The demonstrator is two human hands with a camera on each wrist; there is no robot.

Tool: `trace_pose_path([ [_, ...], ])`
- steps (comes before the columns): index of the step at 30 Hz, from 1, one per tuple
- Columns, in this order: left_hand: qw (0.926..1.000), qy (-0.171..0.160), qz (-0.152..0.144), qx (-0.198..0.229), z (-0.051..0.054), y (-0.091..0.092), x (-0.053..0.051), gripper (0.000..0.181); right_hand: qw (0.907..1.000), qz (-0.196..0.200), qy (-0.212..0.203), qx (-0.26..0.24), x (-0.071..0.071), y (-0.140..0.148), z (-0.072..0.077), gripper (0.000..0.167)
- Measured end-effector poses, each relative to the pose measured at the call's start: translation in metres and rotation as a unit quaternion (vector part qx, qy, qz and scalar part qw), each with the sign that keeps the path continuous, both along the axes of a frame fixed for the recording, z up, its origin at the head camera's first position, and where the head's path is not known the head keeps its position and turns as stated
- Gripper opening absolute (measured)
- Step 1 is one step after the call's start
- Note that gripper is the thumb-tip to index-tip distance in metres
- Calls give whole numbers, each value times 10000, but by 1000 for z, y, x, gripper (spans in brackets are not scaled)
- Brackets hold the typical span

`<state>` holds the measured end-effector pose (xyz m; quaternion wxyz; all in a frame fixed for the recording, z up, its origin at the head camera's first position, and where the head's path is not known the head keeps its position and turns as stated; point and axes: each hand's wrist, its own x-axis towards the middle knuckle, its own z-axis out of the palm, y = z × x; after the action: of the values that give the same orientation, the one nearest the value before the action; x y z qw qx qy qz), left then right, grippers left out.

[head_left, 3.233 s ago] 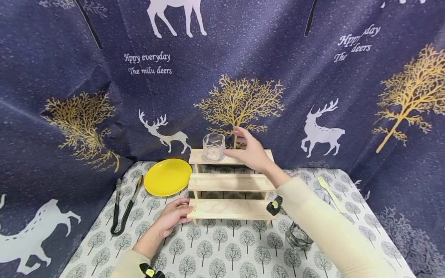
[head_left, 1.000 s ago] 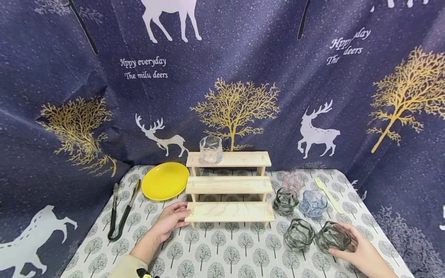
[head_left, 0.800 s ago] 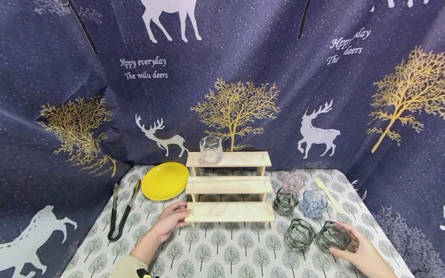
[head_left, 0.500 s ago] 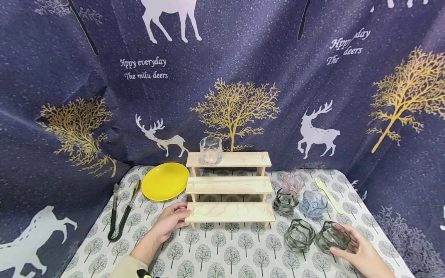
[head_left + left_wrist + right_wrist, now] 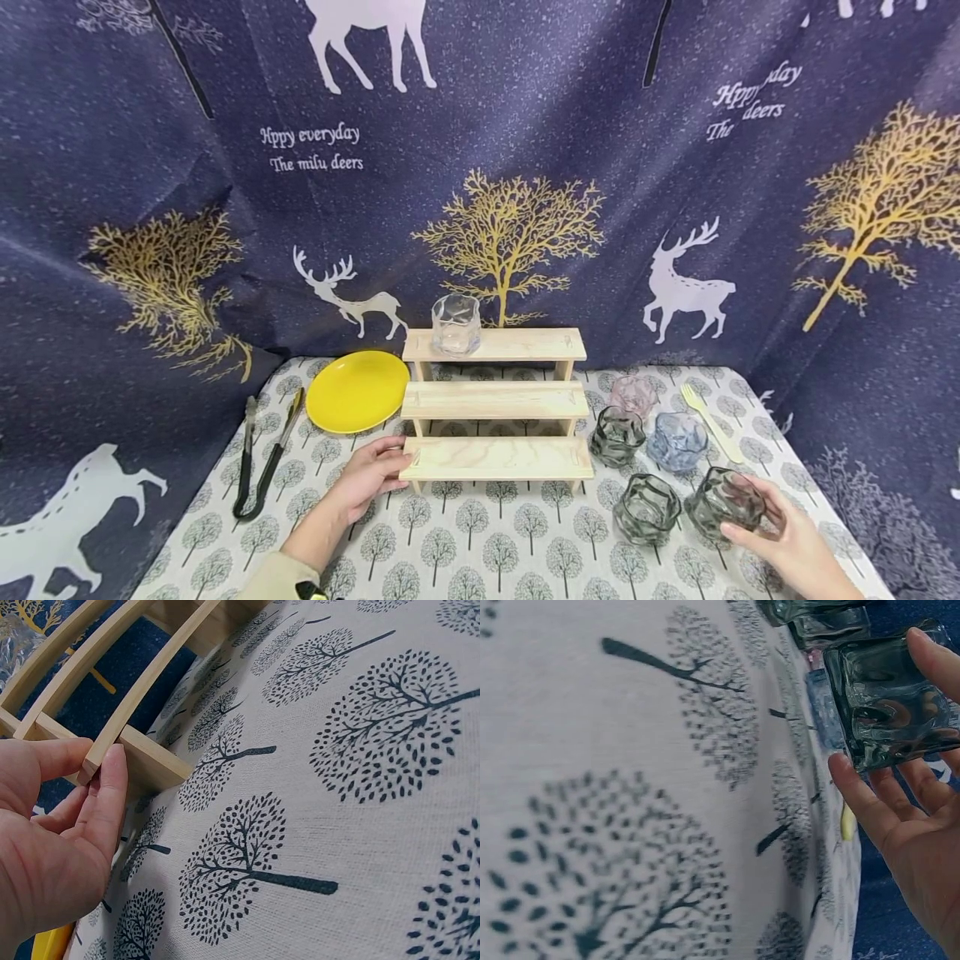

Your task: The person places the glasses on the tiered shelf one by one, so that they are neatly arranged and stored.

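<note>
My left hand [image 5: 367,477] pinches the left end of the lowest tier of a three-tier wooden display stand [image 5: 498,458]; the left wrist view shows thumb and fingers on the board's corner [image 5: 96,761]. At the right front, my right hand [image 5: 783,533] grips a smoky grey glass cup [image 5: 722,504], thumb on one side and fingers on the other. In the right wrist view that cup [image 5: 885,697] sits between thumb and fingers and seems lifted off the cloth. A clear glass cup [image 5: 456,325] stands on the top tier, toward its left.
Right of the stand are two more smoky grey cups [image 5: 647,508], a blue cup [image 5: 677,442], a pink cup [image 5: 632,395] and a pale yellow fork [image 5: 711,422]. At left lie a yellow plate [image 5: 357,392] and black-handled tongs [image 5: 262,479]. A dark curtain [image 5: 480,125] hangs behind.
My right hand has left the top tier, where the clear cup stays, and come to the right front. It has taken hold of a grey cup and shifted it slightly up and right. The left hand stays.
</note>
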<state>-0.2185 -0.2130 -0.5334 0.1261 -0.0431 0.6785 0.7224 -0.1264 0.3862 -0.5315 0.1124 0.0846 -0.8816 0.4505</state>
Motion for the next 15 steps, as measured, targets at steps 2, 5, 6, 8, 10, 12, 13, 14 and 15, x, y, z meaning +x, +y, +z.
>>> trace_pose_path([
  [2,10000,-6,16,-8,-1,0,0,56,10000,7,88,-26,0,0,3,64],
  [5,10000,-23,43,-6,-1,0,0,56,9998,-27,193,37,-1,0,6,64],
  [6,10000,-25,50,-7,-1,0,0,55,9997,-25,233,54,-2,-1,7,64],
  [8,10000,-25,53,-17,-2,0,0,55,9995,-55,310,68,-2,-1,9,65],
  [10,10000,-26,46,-23,-2,0,-1,55,9993,-2,379,19,-3,-2,9,65],
  [12,10000,-19,34,-28,-2,0,-1,55,9989,113,428,-140,-4,-4,9,66],
  [13,10000,-17,28,-32,-1,0,-1,55,9986,167,447,-225,-5,-4,9,65],
  [14,10000,-17,26,-32,-1,0,-1,55,9979,265,451,-370,-5,-5,8,65],
  [15,10000,-16,25,-33,-1,0,-1,55,9970,358,448,-522,-6,-5,7,64],
])
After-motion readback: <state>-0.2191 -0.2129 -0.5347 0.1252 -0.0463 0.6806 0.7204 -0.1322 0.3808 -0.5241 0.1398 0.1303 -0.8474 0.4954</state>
